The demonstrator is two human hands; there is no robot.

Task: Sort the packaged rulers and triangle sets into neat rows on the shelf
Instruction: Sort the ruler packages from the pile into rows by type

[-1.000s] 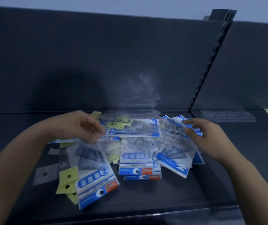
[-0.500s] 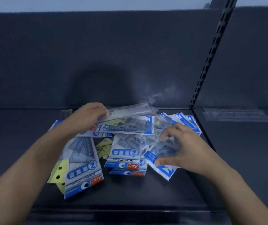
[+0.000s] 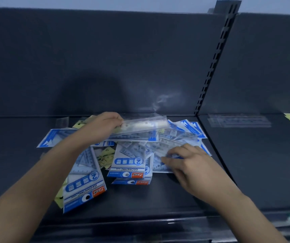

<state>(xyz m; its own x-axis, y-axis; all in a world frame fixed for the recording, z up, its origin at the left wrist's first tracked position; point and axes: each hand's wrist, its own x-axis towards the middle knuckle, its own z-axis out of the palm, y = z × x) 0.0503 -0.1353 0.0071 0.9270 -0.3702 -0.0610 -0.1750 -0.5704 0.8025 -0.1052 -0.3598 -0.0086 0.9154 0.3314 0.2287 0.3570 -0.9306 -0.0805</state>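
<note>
The packets lie in a loose overlapping pile [image 3: 184, 135] in the middle of the shelf [image 3: 158, 204], closer to its back edge than its front, with no rows formed yet. A long clear ruler packet [image 3: 146, 124] is raised off the top of the pile at the back, probably to separate rulers from triangles. The left hand [image 3: 105, 123] holds it by one end, fingers curled round it. The right hand [image 3: 186, 160] sits on the pile's right side with bent fingers and thumb on a clear packet; whether it pinches or only steadies it, I cannot tell. One blue triangle set [image 3: 83, 186] has slid toward the front left edge. Behind stands the dark back panel [image 3: 105, 67], with a slotted post [image 3: 212, 72] dividing off the next shelf.
</note>
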